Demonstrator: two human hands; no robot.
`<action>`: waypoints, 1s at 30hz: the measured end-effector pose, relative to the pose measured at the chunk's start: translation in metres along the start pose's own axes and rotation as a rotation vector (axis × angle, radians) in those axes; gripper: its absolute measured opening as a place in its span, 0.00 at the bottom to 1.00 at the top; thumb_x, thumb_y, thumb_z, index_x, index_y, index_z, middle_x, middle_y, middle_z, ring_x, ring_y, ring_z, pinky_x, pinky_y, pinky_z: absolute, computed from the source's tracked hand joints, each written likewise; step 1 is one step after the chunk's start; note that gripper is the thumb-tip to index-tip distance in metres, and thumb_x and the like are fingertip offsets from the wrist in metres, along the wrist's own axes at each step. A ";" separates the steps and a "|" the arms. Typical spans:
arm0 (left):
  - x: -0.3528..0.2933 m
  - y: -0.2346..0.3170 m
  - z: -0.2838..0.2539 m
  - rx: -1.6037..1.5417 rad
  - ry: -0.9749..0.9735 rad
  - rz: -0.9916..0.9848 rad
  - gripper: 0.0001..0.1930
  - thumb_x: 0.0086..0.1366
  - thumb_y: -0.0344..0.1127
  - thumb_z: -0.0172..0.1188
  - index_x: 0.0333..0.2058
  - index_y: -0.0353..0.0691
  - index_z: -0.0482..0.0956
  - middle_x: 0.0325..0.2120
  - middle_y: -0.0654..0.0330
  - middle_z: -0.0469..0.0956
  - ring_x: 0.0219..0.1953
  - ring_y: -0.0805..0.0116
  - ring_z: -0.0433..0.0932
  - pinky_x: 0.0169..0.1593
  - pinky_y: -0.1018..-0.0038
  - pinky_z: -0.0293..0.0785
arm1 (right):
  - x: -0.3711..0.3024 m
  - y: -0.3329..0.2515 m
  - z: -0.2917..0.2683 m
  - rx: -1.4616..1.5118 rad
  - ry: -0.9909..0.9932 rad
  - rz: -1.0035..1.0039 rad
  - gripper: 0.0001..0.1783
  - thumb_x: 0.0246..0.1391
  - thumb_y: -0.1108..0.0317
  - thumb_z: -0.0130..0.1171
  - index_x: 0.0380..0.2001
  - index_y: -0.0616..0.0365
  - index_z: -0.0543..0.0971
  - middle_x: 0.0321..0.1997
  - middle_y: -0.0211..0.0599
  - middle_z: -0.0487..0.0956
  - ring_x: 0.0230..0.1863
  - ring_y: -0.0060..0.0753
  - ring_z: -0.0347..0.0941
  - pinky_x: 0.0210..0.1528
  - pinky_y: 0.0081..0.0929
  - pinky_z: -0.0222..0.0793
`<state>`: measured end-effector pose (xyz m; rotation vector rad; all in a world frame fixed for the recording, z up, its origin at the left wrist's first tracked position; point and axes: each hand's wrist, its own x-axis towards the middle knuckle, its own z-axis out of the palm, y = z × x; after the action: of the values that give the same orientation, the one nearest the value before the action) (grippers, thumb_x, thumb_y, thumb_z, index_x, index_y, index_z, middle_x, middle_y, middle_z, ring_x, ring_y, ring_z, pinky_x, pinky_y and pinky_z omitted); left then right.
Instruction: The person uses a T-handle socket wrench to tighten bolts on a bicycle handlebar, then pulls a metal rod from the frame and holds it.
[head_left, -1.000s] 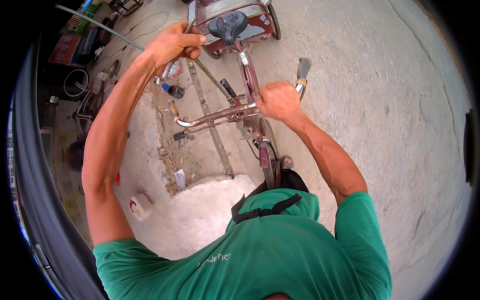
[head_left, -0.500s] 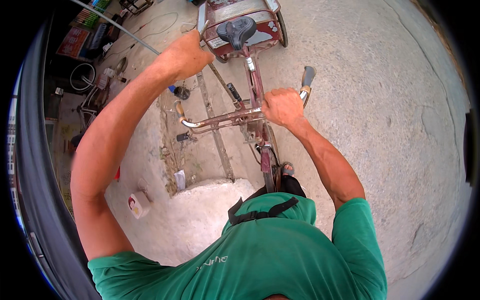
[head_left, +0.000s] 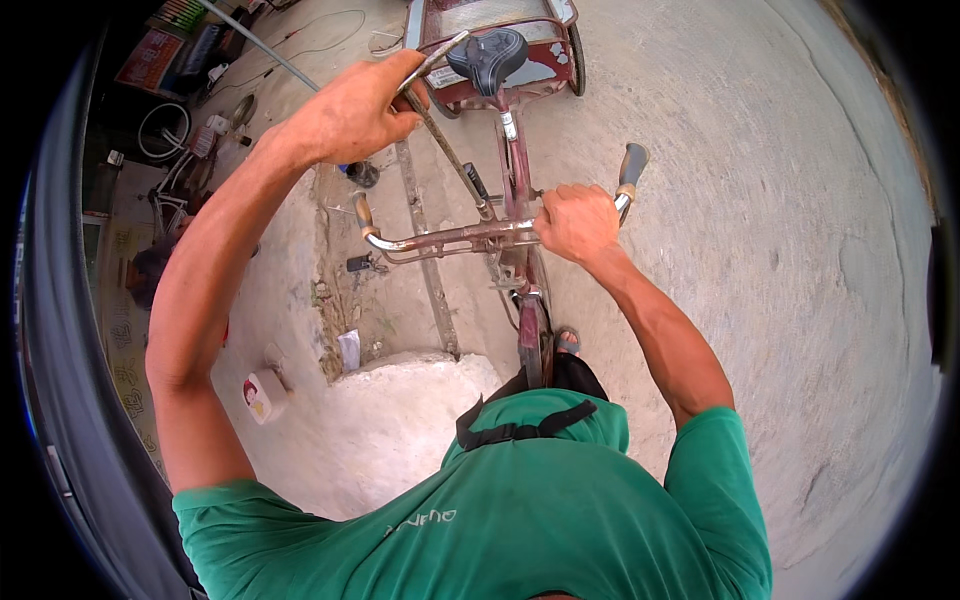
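Our left hand [head_left: 365, 110] is raised on the near side of the saddle [head_left: 488, 60], its fingers closed around the upper end of a metal rod [head_left: 445, 145] — part of their grip is turned out of sight. A short crosspiece slants up past the fingers toward the saddle; from there the rod runs down to the middle of the handlebar [head_left: 440, 240], just beside a short black-gripped lever [head_left: 474, 182]. Our right hand [head_left: 580, 222] makes a fist over the handlebar, fingers wrapped on the bar between its middle and the dark grip [head_left: 634, 165] on our right.

The handlebar belongs to a worn red tricycle, which stands on the concrete floor [head_left: 760, 250] — front wheel [head_left: 538, 365] toward us, cargo box [head_left: 540, 72] beyond the saddle. A sandalled foot [head_left: 568, 342] shows beside the wheel, and a white container [head_left: 264, 396] sits well apart to our left.
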<state>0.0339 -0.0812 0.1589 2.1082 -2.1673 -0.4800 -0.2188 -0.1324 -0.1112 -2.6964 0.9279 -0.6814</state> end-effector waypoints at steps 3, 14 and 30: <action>-0.002 -0.004 -0.002 0.010 0.006 0.045 0.19 0.66 0.30 0.63 0.53 0.33 0.71 0.44 0.47 0.85 0.43 0.53 0.86 0.48 0.57 0.81 | 0.002 -0.001 0.002 0.031 0.074 -0.032 0.09 0.48 0.63 0.63 0.20 0.56 0.82 0.23 0.40 0.81 0.28 0.46 0.80 0.37 0.45 0.73; -0.009 0.047 0.031 0.489 0.279 -0.149 0.23 0.66 0.48 0.67 0.46 0.36 0.70 0.33 0.44 0.86 0.41 0.40 0.85 0.42 0.48 0.79 | 0.002 0.002 0.000 -0.017 0.052 -0.035 0.10 0.49 0.60 0.64 0.22 0.54 0.84 0.25 0.38 0.83 0.30 0.44 0.81 0.37 0.43 0.73; -0.003 -0.024 0.019 0.361 0.337 0.230 0.28 0.60 0.54 0.76 0.48 0.41 0.78 0.23 0.51 0.83 0.29 0.48 0.85 0.33 0.56 0.77 | 0.001 -0.002 0.001 -0.037 0.067 -0.033 0.09 0.47 0.61 0.65 0.20 0.54 0.82 0.24 0.36 0.81 0.28 0.43 0.80 0.36 0.42 0.72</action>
<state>0.0524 -0.0751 0.1350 1.8727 -2.3756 0.2877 -0.2167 -0.1314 -0.1107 -2.7419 0.9229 -0.7734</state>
